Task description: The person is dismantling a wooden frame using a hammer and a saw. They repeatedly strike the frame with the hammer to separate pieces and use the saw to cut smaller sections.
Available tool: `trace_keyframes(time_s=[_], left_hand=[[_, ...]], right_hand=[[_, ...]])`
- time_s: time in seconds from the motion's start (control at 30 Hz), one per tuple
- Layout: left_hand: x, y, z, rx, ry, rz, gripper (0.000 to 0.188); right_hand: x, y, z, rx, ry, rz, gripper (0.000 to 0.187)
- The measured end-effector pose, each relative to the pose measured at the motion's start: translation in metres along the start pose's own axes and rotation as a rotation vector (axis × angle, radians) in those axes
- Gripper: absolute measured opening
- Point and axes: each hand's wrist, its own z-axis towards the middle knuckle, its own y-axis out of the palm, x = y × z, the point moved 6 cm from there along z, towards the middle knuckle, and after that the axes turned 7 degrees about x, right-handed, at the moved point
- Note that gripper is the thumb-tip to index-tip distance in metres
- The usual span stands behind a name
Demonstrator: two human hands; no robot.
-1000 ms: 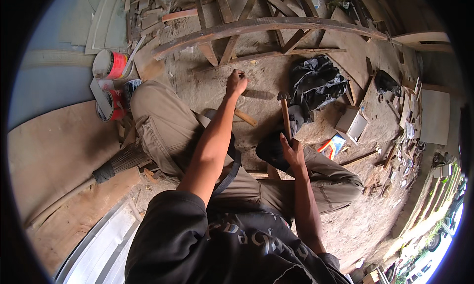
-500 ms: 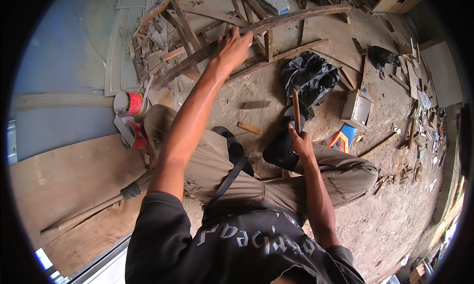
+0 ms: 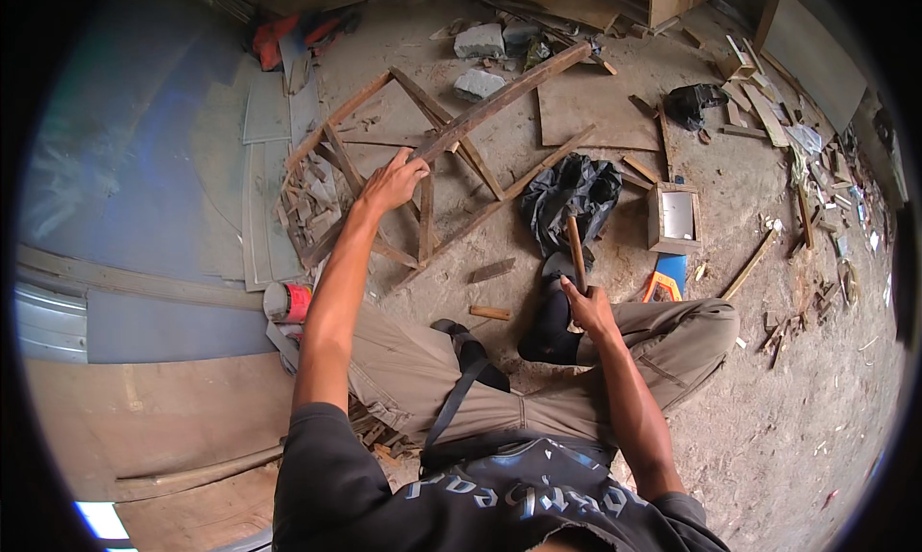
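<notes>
My left hand (image 3: 392, 181) reaches out ahead, its fingers closed around a dark wooden beam (image 3: 506, 101). The beam slants up to the right, away from me, and belongs to or lies over a frame of wooden slats (image 3: 425, 221) on the floor. In my right hand (image 3: 590, 310), over my bent leg, is a brown wooden handle (image 3: 575, 245) pointing away from me; whatever tool it may belong to is hidden. Just beyond the handle lies a crumpled black plastic bag (image 3: 570, 195). A short wood offcut (image 3: 490, 313) rests between my hands, near my feet.
Right of my knee are a handsaw with an orange grip (image 3: 663, 285) and a small wooden box (image 3: 675, 218). Wood scraps (image 3: 807, 226) litter the far right. A red can (image 3: 297, 303) stands by my left arm. Concrete blocks (image 3: 479, 41) lie at the back.
My left hand has drawn back toward me, and the beam under it now slants more steeply. The view has shifted as well. My right hand still holds the handle in nearly the same place.
</notes>
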Motion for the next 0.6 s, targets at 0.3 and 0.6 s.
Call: trace_keyframes(time_s=[0.3,0.6], left_hand=[[0.05,-0.117,0.033,-0.14,0.094,-0.263,0.019],[0.063,-0.137,0.033,-0.155,0.188,-0.441,0.018]], right_hand=[[-0.03,-0.005,-0.016,0.212,-0.304,0.04,0.052],[-0.061,-0.026,-0.038,0.38,-0.466,0.533,0.032]])
